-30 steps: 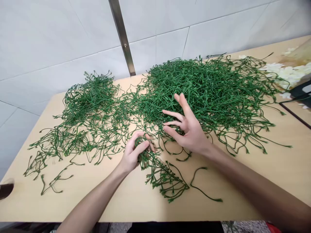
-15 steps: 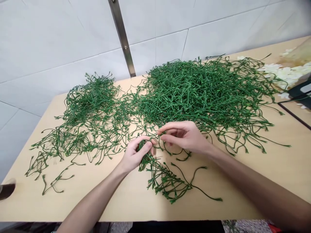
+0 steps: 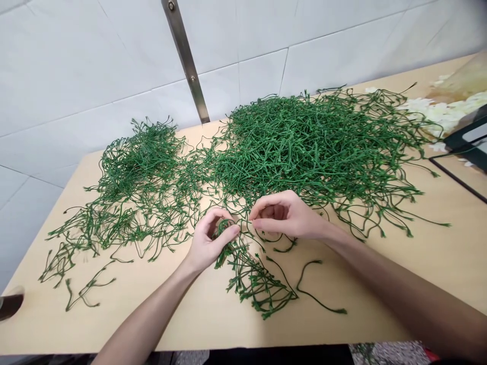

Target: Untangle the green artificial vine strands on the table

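My left hand is closed around a bundle of thin green plastic stems, the kind used for artificial flowers, with small forked tips. The bundle trails down to the right over the tabletop. Thumb and forefinger of my right hand are pinched on a single stem close to the left fingertips. Just behind both hands rises a large tangled heap of the same stems. A loose curved stem lies to the right of the bundle.
A smaller stem pile spreads across the left of the wooden table. White artificial petals and a black object lie at the far right. A metal strip runs down the tiled wall. A dark round object sits at the left edge.
My right hand's fingertips have drawn slightly away from the left ones, and its pinch has closed further. The left hand still grips the bundle. The view has shifted a little.
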`<state>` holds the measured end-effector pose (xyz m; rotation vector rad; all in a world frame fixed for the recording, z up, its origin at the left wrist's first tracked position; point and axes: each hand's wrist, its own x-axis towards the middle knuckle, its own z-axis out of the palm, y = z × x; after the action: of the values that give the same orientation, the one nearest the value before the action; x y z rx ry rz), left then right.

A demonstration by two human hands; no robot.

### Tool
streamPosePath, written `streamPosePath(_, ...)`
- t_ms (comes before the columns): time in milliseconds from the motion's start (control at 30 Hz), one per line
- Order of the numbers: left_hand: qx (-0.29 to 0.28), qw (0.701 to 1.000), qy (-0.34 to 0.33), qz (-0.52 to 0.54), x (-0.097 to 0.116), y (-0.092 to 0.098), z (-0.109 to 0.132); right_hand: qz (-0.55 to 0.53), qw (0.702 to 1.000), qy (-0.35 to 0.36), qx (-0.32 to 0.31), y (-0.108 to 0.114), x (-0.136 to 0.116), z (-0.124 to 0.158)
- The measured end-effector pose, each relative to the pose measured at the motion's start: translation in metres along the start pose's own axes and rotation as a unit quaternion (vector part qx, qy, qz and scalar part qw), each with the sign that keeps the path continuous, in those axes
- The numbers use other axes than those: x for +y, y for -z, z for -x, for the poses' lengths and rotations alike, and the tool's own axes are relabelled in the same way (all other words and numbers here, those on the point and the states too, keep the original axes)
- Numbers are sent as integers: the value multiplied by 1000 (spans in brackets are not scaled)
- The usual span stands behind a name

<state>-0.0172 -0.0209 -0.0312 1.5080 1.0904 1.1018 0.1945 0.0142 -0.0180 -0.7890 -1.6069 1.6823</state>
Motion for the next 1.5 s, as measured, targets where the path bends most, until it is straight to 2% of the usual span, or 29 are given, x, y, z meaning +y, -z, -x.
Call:
streamPosePath(133,-24,999,35,20,0,0,3,-24,998,-31,-39,0,1,-1)
streamPosePath(300,-53,998,28,7,3,-3,2,27,995,-77,-59,-5,0,0)
streamPosePath(467,-66,998,23,6,6,-3,1,61,993,-53,-90,-11,3,0)
streamPosePath(667,-77,996,36,-27,6,0,2,20,995,-48,-81,-7,5,-2)
streamPosePath(800,-116,992,43,-32,6,2,3,-12,987,-79,-136,-6,-2,-1)
streamPosePath(933,-149,988,29,-38,6,2,2,-18,982,-96,-159,-7,-3,1)
streamPosePath(1133,-152,987,-27,-52,8,2,-2,42,983,-77,-161,-5,-3,1)
streamPosePath(1200,-154,987,-2,-46,11,2,-2,28,981,-72,-179,-5,-5,2)
streamPosePath(1267,-152,987,50,-30,13,2,0,14,978,-78,-192,-5,-7,2)
streamPosePath(1367,-154,982,107,33,14,2,2,32,979,-78,-186,-3,-8,2)
streamPosePath(1500,-171,974,121,84,13,2,1,65,981,-66,-171,1,-6,1)
